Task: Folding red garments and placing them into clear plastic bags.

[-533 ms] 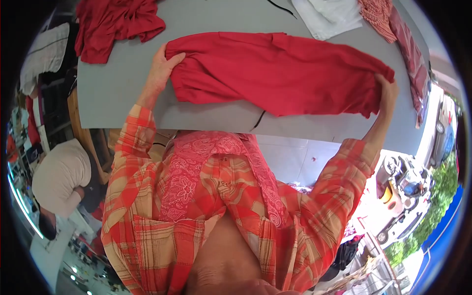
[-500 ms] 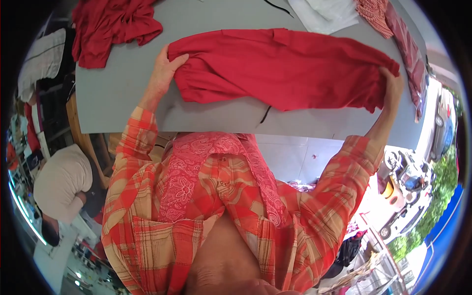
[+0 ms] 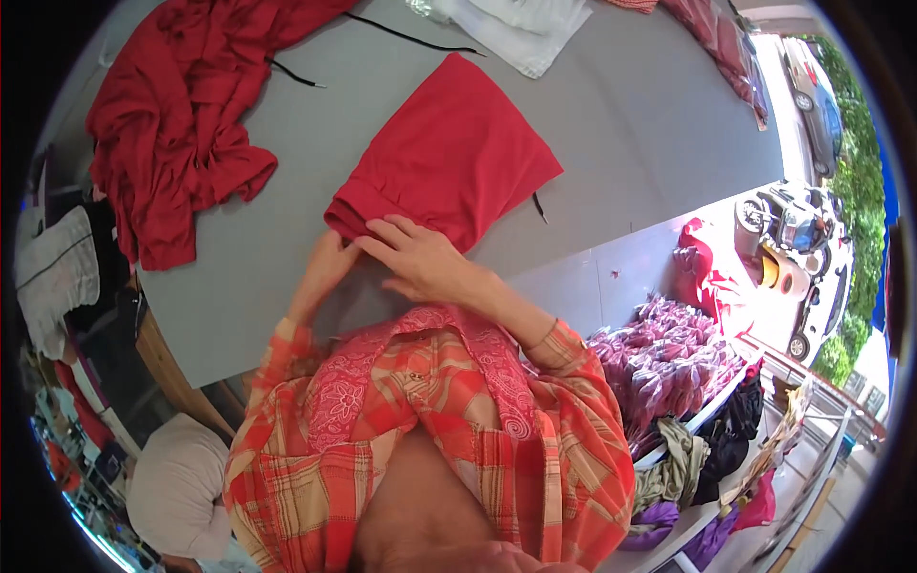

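A red cloth garment (image 3: 454, 153) lies folded over into a short piece on the grey table (image 3: 630, 143). One end of it, nearest to me, is gathered. At that gathered edge my left hand (image 3: 328, 267) grips the cloth, its fingertips partly hidden. Right beside it, my right hand (image 3: 425, 263) rests palm down with the fingers apart, touching the near edge of the cloth. A black cord (image 3: 541, 208) sticks out from beneath the garment's right side.
Another red garment (image 3: 181, 143) lies crumpled at the left, with black cords by it. Clear plastic bags (image 3: 525, 38) and a bagged dark red item (image 3: 716, 48) are at the back. Bagged pieces (image 3: 664, 353) are heaped right of me. A person (image 3: 177, 487) is at the lower left.
The garment was stretched out long between both hands; now it is folded over shorter. My right hand has come from its far right end to beside my left. The view has turned leftward.
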Available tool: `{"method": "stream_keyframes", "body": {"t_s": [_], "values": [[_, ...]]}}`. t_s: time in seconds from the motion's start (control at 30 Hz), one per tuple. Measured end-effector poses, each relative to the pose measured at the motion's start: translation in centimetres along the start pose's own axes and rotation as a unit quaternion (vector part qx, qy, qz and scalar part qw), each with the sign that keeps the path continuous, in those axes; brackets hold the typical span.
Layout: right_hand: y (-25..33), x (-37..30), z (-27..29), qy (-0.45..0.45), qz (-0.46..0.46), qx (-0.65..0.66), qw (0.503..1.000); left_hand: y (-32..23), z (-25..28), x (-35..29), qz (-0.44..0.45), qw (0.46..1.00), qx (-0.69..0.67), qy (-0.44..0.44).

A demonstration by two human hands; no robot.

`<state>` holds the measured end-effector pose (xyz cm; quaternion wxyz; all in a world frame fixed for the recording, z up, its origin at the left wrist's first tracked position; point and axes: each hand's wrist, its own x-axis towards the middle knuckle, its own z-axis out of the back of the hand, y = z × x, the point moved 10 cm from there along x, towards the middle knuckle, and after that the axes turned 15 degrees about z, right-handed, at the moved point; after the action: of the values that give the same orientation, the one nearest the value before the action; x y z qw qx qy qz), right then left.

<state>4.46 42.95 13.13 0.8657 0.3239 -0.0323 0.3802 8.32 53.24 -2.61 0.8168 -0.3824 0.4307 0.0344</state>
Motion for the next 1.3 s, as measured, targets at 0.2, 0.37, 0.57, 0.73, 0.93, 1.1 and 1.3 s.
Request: {"method": "stream_keyframes", "body": {"t_s": [0.2, 0.37, 0.57, 0.73, 0.93, 1.1, 1.3], "values": [[-9.3, -16.7, 9.1, -0.255, -0.432, -0.163, 0.849, -11.5, 4.3, -9.7, -0.294, 0.888, 0.250, -0.250], [-12.3, -21.0, 5.1, -0.093, -0.477, -0.294, 0.823, -14.2, -3.5, -8.1, -0.435, 0.757, 0.466, -0.142], [-14.8, -22.6, 3.5, -0.086, -0.541, -0.194, 0.814, -12.1, -5.0, -6.6, -0.460, 0.725, 0.510, -0.056], [-14.6, -22.1, 0.0, -0.306, -0.567, 0.298, 0.704, -14.4, -0.2, -4.5, -0.400, 0.865, 0.286, -0.096], [-14.3, -17.4, 0.6, -0.489, -0.446, 0.440, 0.607, -18.9, 7.3, -6.3, -0.357, 0.922, -0.054, -0.137], [-20.4, -19.8, -6.3, -0.699, -0.270, 0.431, 0.503, -15.5, -3.7, -7.9, -0.487, 0.756, 0.434, -0.054], [-14.9, -22.3, -1.5, -0.366, -0.523, 0.404, 0.655, -10.9, -4.0, -6.6, -0.408, 0.774, 0.484, -0.027]]}}
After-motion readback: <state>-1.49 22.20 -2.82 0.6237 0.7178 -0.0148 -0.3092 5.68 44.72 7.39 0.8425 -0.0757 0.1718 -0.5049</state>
